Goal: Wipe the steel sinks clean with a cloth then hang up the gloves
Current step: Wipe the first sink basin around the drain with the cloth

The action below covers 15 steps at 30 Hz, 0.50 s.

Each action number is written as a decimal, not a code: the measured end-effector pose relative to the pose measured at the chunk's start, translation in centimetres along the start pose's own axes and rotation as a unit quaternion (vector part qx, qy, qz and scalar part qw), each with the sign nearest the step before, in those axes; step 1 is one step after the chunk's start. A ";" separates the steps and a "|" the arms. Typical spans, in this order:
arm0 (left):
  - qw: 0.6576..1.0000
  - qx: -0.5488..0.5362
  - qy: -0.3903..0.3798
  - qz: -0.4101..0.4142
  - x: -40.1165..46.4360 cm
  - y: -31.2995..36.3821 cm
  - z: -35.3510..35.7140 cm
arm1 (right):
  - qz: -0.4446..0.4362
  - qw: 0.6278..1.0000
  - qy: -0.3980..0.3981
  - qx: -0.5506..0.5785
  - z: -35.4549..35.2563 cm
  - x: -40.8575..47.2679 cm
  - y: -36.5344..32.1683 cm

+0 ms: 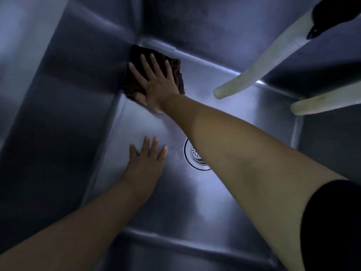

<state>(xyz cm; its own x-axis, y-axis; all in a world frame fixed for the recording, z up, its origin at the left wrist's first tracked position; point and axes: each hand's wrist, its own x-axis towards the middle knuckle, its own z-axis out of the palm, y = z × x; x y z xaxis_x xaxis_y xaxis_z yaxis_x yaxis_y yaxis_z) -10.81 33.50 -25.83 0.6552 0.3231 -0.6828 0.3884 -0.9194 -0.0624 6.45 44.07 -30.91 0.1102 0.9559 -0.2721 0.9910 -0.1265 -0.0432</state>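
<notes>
While my right hand [154, 83] presses a dark cloth [136, 75] flat, fingers [145, 61] spread, into the sink's [224, 192] far left corner, my left hand [145, 159] rests open on the floor beside the drain [195, 155]. Two pale hoses [259, 63] hang at right.

- The view is dim and bluish; my arms look dark.
- A soft glare lies on the sink floor [224, 118].
- The edges bend and blur slightly.

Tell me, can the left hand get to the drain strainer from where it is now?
Probably yes. The left hand lies open and flat on the sink floor, just left of the drain strainer, with bare steel between them. The right forearm crosses over the strainer's right side, so only its left part is free.
</notes>
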 end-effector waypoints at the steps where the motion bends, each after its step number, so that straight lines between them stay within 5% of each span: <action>1: 1.000 0.000 0.001 -0.003 0.0 0.2 -0.1 | -0.007 1.000 0.002 -0.006 -0.1 0.0 0.6; 15: 0.999 0.011 -0.018 -0.028 0.3 1.0 -0.1 | 0.196 0.978 0.054 0.046 3.4 -15.3 16.1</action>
<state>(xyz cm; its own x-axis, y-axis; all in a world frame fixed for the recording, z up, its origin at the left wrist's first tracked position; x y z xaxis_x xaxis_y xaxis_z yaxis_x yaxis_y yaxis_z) -10.12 32.70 -26.02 0.6088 0.3659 -0.7039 0.4093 -0.9050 -0.1164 20.49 26.53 -30.73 0.4934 0.8506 -0.1815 0.8600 -0.5084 -0.0444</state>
